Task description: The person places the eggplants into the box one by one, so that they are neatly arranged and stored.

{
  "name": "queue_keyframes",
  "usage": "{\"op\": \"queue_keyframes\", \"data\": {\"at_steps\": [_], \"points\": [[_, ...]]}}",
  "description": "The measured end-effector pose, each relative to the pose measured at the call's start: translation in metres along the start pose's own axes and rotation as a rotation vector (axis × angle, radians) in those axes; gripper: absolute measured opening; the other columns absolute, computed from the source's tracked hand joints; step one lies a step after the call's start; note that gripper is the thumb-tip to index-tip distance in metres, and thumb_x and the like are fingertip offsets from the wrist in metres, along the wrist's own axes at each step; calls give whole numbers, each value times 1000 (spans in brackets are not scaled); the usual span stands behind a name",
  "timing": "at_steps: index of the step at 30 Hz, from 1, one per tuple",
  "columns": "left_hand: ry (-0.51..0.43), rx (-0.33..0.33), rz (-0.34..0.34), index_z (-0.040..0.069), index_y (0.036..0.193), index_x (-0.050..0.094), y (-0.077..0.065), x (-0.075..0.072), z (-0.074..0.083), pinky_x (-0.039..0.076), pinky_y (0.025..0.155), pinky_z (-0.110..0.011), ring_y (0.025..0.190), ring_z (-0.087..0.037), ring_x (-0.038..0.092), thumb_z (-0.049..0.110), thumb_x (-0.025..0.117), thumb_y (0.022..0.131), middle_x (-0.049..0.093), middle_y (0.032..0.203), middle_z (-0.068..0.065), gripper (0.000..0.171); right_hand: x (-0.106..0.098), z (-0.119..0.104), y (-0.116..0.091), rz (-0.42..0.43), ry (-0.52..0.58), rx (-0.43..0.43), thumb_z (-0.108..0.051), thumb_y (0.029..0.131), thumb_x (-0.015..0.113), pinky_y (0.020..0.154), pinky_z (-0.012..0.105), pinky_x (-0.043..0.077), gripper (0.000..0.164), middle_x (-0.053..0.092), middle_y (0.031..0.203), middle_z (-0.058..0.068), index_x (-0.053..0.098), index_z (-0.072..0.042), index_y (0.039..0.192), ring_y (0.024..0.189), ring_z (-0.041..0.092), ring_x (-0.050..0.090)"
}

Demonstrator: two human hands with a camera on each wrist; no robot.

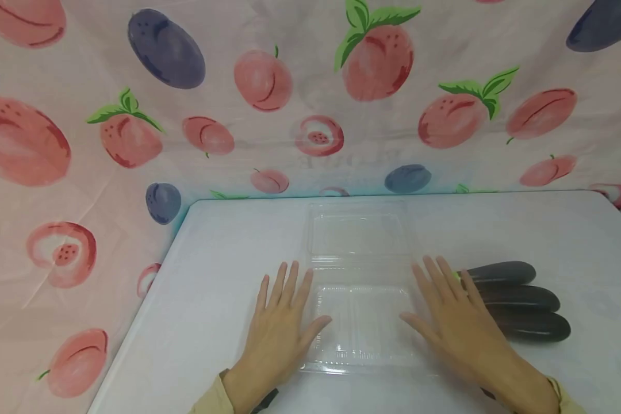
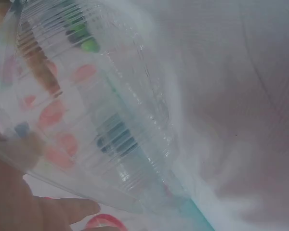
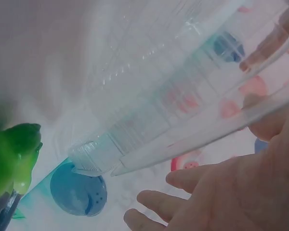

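clear, rectangular, hinged plastic container [image 1: 362, 328]: lies opened out on white, flat table [image 1: 202, 299], between left hand [image 1: 281, 328] and right hand [image 1: 463, 328]. long axis as opened: 12 to 6 o'clock, ribbed half at 6, other half at 12.

key relation: container at about 3 o'clock from left hand, about 9 to 10 o'clock from right hand. roughly as near to one as to the other. both sets of fingertips about level with the fold.

left hand: back up, fingers straight and slightly spread toward 12 to 1 o'clock, thumb out toward 2, over the 9 o'clock rim of the near half in head view. holds nothing.

right hand: back up, fingers extended and spread toward 11 o'clock, thumb toward 10, over the 3 o'clock rim. holds nothing. in right wrist view, beside the clear wall, not curled round it. contact with plastic, either hand: cannot tell.

three glossy, near-black, elongated eggplants [image 1: 522, 299]: lie side by side at 3 o'clock from right hand, long axes roughly 9 to 3. stem ends at 9, partly hidden behind outer fingers; bright green, lobed stem cap [image 3: 14, 156] visible in right wrist view. far from left hand.

at 12, beyond table edge: pink, fruit-printed cloth [image 1: 310, 34].
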State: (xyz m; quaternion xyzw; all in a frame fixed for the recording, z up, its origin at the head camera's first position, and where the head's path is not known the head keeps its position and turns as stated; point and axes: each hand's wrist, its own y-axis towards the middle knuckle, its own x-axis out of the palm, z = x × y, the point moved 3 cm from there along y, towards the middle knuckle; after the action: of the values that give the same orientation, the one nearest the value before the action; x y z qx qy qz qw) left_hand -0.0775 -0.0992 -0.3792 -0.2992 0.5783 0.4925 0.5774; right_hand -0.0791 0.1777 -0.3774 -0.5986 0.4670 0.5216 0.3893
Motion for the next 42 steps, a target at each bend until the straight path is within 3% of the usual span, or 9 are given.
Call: {"op": "queue_keyframes", "data": {"at_steps": [4,10,17,23,29,42], "points": [[-25,9,29,12,156,32,0,-2,-2,12,124,-53,153,-30,18,59,43,99,25,163,-12,74,-2,3,2,-4,1,-3,-61,99,45,122,56,-13,86,12,165,20,13,-8,159,153,37,4],[-93,7,82,9,151,40,1,-6,-4,21,123,-51,149,-30,27,50,53,99,37,158,-14,68,-10,7,4,-2,10,-10,-60,100,44,122,60,-6,85,11,165,20,13,-7,159,153,38,4],[-128,33,183,8,146,48,0,-10,-7,34,117,-48,138,-31,43,39,61,97,47,149,-14,59,-19,13,4,62,21,-40,-56,100,46,124,52,-7,82,17,163,21,16,-7,159,152,38,11],[-149,36,250,8,142,52,-3,-12,-10,42,111,-45,130,-29,51,32,67,94,53,143,-10,56,-21,21,7,55,43,-48,-52,101,48,123,59,11,79,24,160,24,20,-3,157,148,41,19],[-178,14,262,10,140,55,-5,-10,-14,47,106,-42,126,-26,55,29,68,94,56,139,-8,52,-26,26,10,89,68,-58,-45,99,57,113,63,28,76,33,154,26,28,0,154,142,45,30],[-311,-23,218,12,137,56,-5,-5,-23,51,104,-39,127,-20,57,25,70,93,59,135,-3,47,-27,33,13,67,67,-66,-35,98,62,109,66,34,69,40,148,29,35,6,147,135,46,37]]}}
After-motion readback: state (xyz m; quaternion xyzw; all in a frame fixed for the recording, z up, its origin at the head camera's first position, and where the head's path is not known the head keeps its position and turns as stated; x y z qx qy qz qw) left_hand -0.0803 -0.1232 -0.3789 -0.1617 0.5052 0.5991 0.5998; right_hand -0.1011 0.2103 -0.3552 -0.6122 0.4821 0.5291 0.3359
